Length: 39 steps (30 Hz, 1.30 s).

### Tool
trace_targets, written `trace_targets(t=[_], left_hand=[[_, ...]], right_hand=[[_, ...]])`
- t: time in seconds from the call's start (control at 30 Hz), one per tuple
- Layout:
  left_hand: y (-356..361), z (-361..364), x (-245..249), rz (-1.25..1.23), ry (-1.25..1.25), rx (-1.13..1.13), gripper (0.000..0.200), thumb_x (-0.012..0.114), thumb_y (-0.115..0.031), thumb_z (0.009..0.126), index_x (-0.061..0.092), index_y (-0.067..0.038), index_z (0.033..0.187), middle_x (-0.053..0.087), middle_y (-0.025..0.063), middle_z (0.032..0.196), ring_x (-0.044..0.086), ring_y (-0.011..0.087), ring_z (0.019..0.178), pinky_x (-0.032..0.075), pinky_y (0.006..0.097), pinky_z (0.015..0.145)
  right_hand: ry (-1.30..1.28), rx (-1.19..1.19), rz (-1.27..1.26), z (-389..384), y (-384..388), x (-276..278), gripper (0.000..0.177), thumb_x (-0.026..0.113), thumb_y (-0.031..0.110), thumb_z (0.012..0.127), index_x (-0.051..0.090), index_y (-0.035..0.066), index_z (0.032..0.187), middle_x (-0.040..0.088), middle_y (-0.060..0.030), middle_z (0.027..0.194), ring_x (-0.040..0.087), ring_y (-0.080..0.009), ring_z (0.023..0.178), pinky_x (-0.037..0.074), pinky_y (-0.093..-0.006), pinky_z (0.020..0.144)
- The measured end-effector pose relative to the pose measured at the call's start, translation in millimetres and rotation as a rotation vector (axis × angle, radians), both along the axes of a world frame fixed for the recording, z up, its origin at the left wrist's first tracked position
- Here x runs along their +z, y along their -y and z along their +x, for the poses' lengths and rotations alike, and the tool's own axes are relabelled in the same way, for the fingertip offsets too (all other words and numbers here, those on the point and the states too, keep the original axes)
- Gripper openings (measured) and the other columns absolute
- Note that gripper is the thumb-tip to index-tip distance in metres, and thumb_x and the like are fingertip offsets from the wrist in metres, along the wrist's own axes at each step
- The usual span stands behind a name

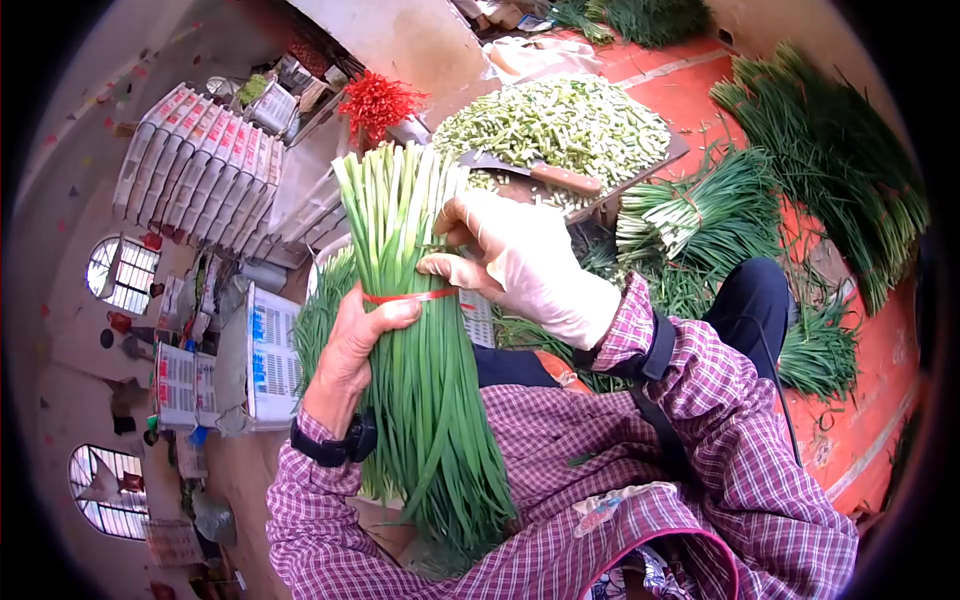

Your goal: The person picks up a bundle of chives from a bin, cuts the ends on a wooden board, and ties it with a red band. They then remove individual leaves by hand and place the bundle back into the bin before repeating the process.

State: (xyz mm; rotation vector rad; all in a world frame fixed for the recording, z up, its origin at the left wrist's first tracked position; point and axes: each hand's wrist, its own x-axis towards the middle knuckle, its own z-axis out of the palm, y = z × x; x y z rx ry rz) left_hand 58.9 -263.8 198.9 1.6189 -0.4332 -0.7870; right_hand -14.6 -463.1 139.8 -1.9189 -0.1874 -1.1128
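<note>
A bundle of green chives [430, 390] hangs in front of my chest, its pale stem ends up and its leaves down. A red band [410, 297] circles it near the upper part. My left hand [355, 335], bare, is wrapped round the bundle at the band, thumb across the front. My right hand [520, 255], in a white glove, is at the bundle's right side just above the band, thumb and fingers curled close together; what they pinch is too small to name. A knife with a wooden handle [566, 179] lies behind, by the cut pale stems [560, 125].
Tied chive bundles [700, 210] and a large dark green heap [830, 160] lie on the red floor sheet [850, 440] at the right. Red ties [378, 104] hang beyond the bundle. White crates [272, 350] stand at the left, stacked ones [200, 165] behind.
</note>
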Motion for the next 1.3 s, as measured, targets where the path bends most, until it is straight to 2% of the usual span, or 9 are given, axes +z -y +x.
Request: trace_targets(t=[0.37,0.6,0.8,0.9,0.97,1.03,1.1,1.17,1.3], left_hand=[[-41,-49,-59,-0.068,-0.021,0.165,0.075,0.076,-0.015,0.074,0.041,0.004,0.137,0.057,0.0146,0.124,0.059,0.0226,0.111,0.047,0.0347,0.099],[-31,-61,-63,-0.068,-0.005,0.207,0.075,0.077,-0.016,0.073,0.042,0.003,0.137,0.057,0.0138,0.124,0.058,0.0224,0.112,0.045,0.0343,0.1],[-33,-61,-69,-0.069,0.01,0.202,0.075,0.078,-0.017,0.073,0.043,0.002,0.136,0.058,0.0127,0.123,0.058,0.0218,0.112,0.045,0.0342,0.1],[-36,-59,-73,-0.095,0.004,0.217,0.075,0.078,-0.017,0.073,0.043,0.002,0.136,0.058,0.0131,0.122,0.057,0.022,0.111,0.045,0.0346,0.1],[-37,-59,-75,-0.099,0.031,0.235,0.075,0.077,-0.018,0.073,0.042,0.003,0.136,0.057,0.014,0.123,0.057,0.0227,0.111,0.045,0.0351,0.1],[-38,-59,-76,-0.099,0.011,0.233,0.075,0.077,-0.018,0.073,0.042,0.003,0.136,0.057,0.0143,0.123,0.057,0.0231,0.112,0.045,0.0353,0.1],[-39,-59,-75,-0.103,-0.002,0.227,0.076,0.076,-0.017,0.073,0.042,0.004,0.136,0.056,0.0147,0.123,0.057,0.0234,0.112,0.045,0.0356,0.1],[-42,-60,-73,-0.09,-0.017,0.215,0.076,0.076,-0.017,0.072,0.041,0.004,0.136,0.056,0.0155,0.124,0.058,0.024,0.112,0.046,0.0359,0.1],[-47,-65,-70,-0.108,-0.054,0.217,0.075,0.075,-0.017,0.071,0.043,0.005,0.135,0.058,0.0146,0.121,0.059,0.0236,0.11,0.048,0.0362,0.098]], right_hand=[[-0.117,-0.448,-0.274,-29,71,-28,0.01,0.064,0.015,0.084,0.061,0.009,0.091,0.061,-0.0097,0.073,0.066,-0.0278,0.074,0.053,-0.0398,0.064],[-0.155,0.06,-0.142,-49,-3,-34,0.026,0.073,0.034,0.081,0.064,0.011,0.091,0.062,-0.0072,0.083,0.065,-0.03,0.073,0.052,-0.0389,0.063],[-0.321,0.31,-0.068,-57,-15,-34,0.017,0.07,0.024,0.083,0.063,0.009,0.083,0.062,-0.0092,0.071,0.064,-0.0297,0.066,0.05,-0.0399,0.059],[-0.565,0.816,0.215,-87,-1,-17,0.011,0.065,0.014,0.091,0.065,0.003,0.089,0.059,0.0007,0.07,0.052,-0.0054,0.062,0.043,-0.0237,0.053],[-0.662,1.026,0.363,-95,12,-18,0.013,0.064,0.011,0.092,0.066,0.002,0.102,0.061,0.0001,0.074,0.054,-0.0049,0.065,0.045,-0.023,0.058],[-0.66,0.764,0.117,-91,25,-21,0.023,0.064,0.009,0.091,0.064,0.005,0.113,0.063,-0.0008,0.077,0.058,-0.0079,0.067,0.049,-0.0253,0.061],[-0.599,0.128,-0.268,-84,28,-35,0.027,0.067,0.014,0.089,0.064,0.008,0.115,0.068,-0.0081,0.083,0.066,-0.0163,0.071,0.052,-0.0302,0.065],[-0.661,0.116,-0.085,-74,34,-34,0.028,0.069,0.028,0.085,0.069,0.008,0.104,0.07,-0.0125,0.083,0.069,-0.029,0.077,0.053,-0.0374,0.07],[-0.389,0.235,0.158,-64,28,-44,0.016,0.066,0.021,0.089,0.069,0.007,0.096,0.07,-0.0106,0.081,0.069,-0.0236,0.072,0.053,-0.0337,0.066]])
